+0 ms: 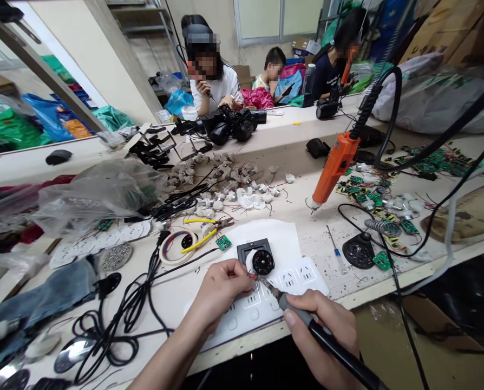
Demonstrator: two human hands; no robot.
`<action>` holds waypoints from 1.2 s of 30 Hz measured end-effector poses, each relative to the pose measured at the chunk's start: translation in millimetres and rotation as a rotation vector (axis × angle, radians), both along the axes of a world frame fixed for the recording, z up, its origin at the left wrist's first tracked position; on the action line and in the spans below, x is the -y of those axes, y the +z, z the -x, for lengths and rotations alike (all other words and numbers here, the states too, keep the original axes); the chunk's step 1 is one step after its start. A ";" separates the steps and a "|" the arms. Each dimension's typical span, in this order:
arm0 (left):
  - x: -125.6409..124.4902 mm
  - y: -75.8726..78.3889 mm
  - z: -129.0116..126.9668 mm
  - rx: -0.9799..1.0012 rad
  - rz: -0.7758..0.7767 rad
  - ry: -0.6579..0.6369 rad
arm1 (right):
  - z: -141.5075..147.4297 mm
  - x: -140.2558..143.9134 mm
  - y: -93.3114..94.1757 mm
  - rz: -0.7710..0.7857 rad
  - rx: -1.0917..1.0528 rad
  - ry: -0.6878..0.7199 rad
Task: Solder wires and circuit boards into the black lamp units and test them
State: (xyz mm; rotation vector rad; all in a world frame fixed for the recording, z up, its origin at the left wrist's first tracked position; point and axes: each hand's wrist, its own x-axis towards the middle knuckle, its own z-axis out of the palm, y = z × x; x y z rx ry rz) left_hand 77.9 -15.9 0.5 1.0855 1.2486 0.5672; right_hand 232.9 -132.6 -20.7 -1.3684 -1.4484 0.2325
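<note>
My right hand point(325, 330) grips a soldering iron point(319, 327) by its grey and black handle, its metal tip slanting up and left. My left hand point(226, 284) is pinched at a thin wire point(256, 280) close to that tip; the fingers partly hide the wire. Just above both hands, a round black disc with small holes point(263, 262) sits with a white part against a dark grey square block point(247, 249). Under them lies a white plate printed with socket outlines point(307, 273). A small green circuit board point(223, 242) rests to the upper left.
Yellow-handled pliers point(201, 230) lie by a roll of tape point(177, 253). Black cables point(128, 303) coil at left. An orange electric screwdriver point(335, 170) hangs at right near loose circuit boards point(359, 195). Small white motors point(226, 184) are heaped behind. Several people sit across the bench.
</note>
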 end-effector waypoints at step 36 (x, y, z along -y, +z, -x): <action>-1.5 -2.1 0.6 -0.032 0.002 -0.006 | -1.4 0.2 -1.7 -0.102 0.161 0.130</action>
